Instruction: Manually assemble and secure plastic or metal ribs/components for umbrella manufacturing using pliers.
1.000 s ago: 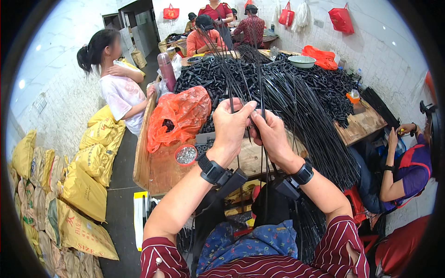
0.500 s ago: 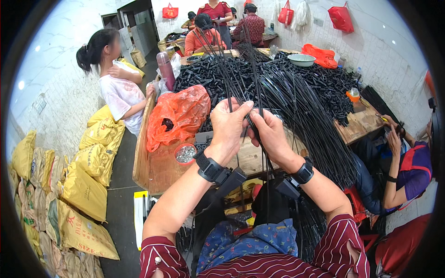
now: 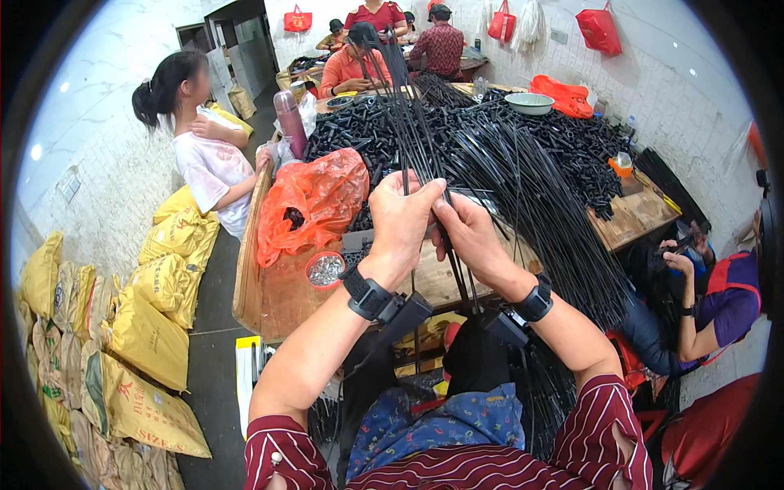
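In front of my chest, above the near table edge, I hold thin black rods upright in both hands. My left hand is closed around some of them, thumb laid over the top. Right beside it, nearly touching, my right hand pinches rods between thumb and fingers. The lower ends hang past the table edge toward my lap. Just right of my hands, a large sheaf of similar black rods lies across the table and droops over its edge.
Short black parts are heaped over the wooden table. A red plastic bag, a bowl of small metal pieces and a flask stand left. A child stands at the left edge; co-workers sit right and far. Yellow sacks line the floor.
The upper rods, spread into separate groups before, now stand closer together. My right hand has shifted slightly toward the left one. The co-worker at right has lowered their hands.
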Demonstrator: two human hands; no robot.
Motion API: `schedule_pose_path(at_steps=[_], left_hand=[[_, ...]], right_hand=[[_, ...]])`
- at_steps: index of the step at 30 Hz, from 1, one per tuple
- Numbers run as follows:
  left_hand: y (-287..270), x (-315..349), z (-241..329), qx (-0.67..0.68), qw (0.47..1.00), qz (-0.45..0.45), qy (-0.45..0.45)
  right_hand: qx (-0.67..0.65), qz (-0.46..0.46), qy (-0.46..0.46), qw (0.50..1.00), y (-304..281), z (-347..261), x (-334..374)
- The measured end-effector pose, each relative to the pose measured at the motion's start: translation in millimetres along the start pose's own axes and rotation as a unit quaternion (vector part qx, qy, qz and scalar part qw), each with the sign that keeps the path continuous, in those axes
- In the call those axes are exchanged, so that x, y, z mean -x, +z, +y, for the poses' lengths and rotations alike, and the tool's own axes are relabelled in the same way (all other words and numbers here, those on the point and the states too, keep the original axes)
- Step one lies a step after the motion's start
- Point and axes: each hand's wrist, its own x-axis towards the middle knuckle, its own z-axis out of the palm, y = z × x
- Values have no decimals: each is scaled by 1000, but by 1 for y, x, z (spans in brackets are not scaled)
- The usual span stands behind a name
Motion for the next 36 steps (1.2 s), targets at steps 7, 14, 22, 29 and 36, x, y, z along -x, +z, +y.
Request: schedule_pose_path(at_steps=[7,14,22,29,36], left_hand=[[-3,-2,4,-31,998,46,25],[-24,-18,19,-15,997,50,53],[-65,-22,63,78,997,-18,-3],[-70,6,84,90,995,-48,-20],[-56,24,79,82,990,-82,-83]], right_hand=[[7,15,-1,1000,-2,-2,2],[55,15,52,997,-17,-13,-4],[193,12,79,978,-77,-12,-83],[245,129,-17,961,-136,-16,-140],[583,117,81,800,-230,41,-83]])
